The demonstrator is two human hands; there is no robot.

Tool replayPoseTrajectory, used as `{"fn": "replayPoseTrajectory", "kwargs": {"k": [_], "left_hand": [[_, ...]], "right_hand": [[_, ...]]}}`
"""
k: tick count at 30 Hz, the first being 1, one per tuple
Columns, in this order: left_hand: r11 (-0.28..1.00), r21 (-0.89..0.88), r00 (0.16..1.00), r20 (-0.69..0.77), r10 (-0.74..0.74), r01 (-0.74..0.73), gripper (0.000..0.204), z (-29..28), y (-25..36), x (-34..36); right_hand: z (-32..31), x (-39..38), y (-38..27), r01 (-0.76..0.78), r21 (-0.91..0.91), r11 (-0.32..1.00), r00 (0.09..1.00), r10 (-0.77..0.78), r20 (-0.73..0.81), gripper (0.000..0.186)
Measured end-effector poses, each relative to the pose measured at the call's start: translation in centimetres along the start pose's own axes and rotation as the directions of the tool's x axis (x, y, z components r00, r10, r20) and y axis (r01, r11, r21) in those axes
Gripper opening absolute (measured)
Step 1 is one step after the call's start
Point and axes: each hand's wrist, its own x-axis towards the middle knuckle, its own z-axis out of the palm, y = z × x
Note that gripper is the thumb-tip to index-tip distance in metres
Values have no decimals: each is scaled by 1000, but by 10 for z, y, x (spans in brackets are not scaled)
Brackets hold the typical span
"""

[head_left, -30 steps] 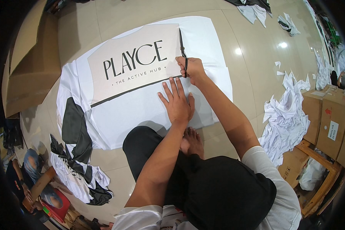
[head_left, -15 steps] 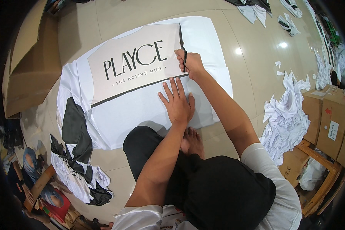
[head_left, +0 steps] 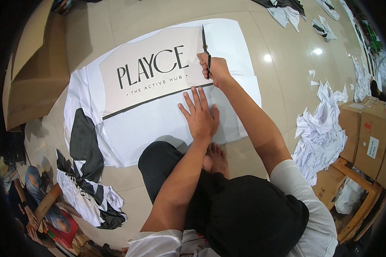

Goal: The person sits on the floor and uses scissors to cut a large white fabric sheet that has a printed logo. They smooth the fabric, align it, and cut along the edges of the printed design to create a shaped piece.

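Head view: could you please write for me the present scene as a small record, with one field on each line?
Left hand: spread flat on the white cloth, fingertips at the panel's dark near edge
Right hand: holds the scissors by the handles
Scissors: black, blades pointing away from the person, along the panel's right edge
Panel: pale, dark lettering, on the white cloth
Left side: carton; black and white fabric
Right side: white scraps, stacked boxes
Floor: shiny beige tiles
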Motion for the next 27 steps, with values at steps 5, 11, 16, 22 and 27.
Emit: {"fn": "replayPoseTrajectory", "kwargs": {"k": [5, 11, 16, 22, 27], "left_hand": [[1000, 10, 1000, 8, 3, -3, 85, 0, 1, 0], [1000, 7, 1000, -9, 7, -7, 85, 0, 0, 0], [1000, 2, 1000, -2, 12, -12, 84, 0, 0, -1], [1000, -1, 1000, -15, 13, -13, 85, 0, -1, -1], [1000, -11, 1000, -19, 19, -19, 84, 0, 2, -1]], "right_hand": [[1, 7, 0, -8, 4, 1000, 1000, 8, -12, 30], [1, 12, 3, -12, -2, 1000, 1000, 12, 6, 29], [2, 15, 6, -7, -4, 1000, 1000, 7, -5, 32], [7, 16, -7, -8, 32, 999, 1000, 7, 13, 34], [2, 37, -13, 11, 60, 998, 999, -13, 37, 34]]}}
